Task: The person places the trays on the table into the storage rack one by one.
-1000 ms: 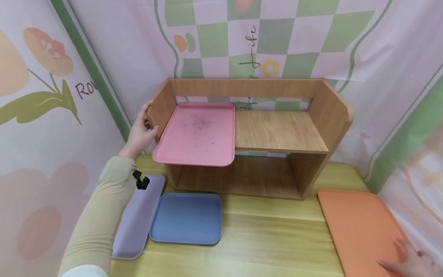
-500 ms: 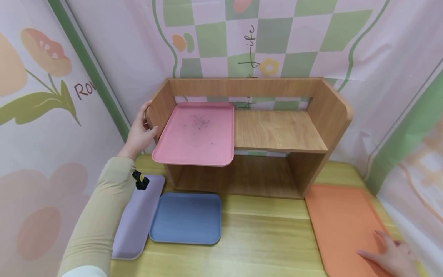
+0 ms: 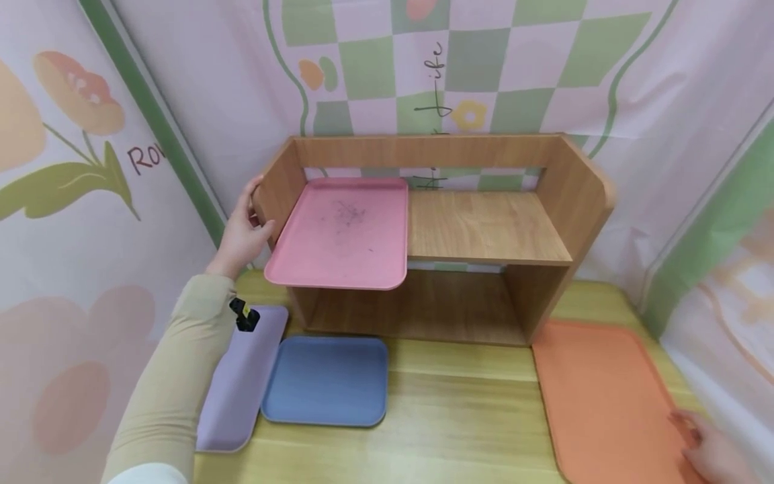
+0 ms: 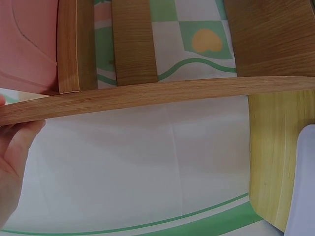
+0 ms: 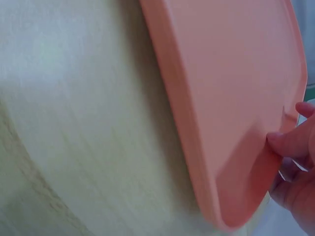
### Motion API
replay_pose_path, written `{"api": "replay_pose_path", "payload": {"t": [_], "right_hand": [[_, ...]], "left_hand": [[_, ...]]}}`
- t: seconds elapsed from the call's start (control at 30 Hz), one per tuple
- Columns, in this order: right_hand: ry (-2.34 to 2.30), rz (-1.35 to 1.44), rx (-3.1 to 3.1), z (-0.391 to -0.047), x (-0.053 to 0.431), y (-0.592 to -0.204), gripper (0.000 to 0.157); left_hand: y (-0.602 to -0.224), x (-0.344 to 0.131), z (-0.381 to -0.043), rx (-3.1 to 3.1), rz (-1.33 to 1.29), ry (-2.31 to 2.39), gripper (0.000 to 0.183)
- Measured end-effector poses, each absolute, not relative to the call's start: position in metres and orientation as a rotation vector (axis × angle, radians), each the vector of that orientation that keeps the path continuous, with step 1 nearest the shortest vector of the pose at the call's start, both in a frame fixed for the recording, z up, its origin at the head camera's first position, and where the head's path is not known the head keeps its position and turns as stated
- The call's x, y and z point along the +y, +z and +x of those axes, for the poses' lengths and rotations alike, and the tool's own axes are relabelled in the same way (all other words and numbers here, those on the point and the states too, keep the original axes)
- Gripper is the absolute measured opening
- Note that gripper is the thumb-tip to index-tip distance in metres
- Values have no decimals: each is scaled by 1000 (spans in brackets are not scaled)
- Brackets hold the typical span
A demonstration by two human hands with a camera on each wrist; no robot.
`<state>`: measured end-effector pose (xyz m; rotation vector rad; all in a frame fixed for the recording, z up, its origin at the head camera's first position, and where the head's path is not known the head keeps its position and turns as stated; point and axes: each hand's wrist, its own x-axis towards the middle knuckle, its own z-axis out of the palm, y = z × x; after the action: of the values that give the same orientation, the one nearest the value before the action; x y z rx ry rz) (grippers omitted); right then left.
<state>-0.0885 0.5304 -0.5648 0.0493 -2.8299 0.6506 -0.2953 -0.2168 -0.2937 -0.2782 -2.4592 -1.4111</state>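
Observation:
My left hand [image 3: 242,232] grips the front edge of the left side panel of a two-tier wooden shelf [image 3: 490,225]. The left wrist view has that panel's edge [image 4: 147,98] with fingertips and thumb on either side of it. On the upper tier, at the left, lies a pink tray [image 3: 345,232] with dark marks, its front overhanging the board. Over at the right, an orange tray [image 3: 605,396] lies by the shelf's front right corner. My right hand [image 3: 716,447] pinches its right rim, thumb [image 5: 276,142] inside and fingers beneath, as the right wrist view shows.
A blue tray [image 3: 326,381] lies on the wooden table [image 3: 459,417] before the shelf. Beside it is a purple tray [image 3: 244,376], partly behind my left sleeve. Printed curtains [image 3: 375,81] stand behind and at both sides.
The orange tray has slid left up to the shelf's corner. My right hand, earlier spread over the tray, has shifted out to its right rim. The left hand stays put.

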Motion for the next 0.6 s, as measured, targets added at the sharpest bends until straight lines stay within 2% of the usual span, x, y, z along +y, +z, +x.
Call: {"api": "replay_pose_path", "payload": {"t": [0.17,0.3,0.43,0.6], "right_hand": [[1039,188,-2773,-85,537,-566,91],[1491,581,-2730,-87,544,-554,101],[1923,962,-2622,-92,544,-541,95],[2389,1048,-2534,-91,545,-536,82]], "left_hand": [[-294,-218,-296,-2459,-293,-1413,81],[-294,-219,-295,-2476,-274,-1405,81],[-292,-218,-295,-2474,-287,-1404,81],[-291,-218,-295,-2483,-280,-1398,80]]}}
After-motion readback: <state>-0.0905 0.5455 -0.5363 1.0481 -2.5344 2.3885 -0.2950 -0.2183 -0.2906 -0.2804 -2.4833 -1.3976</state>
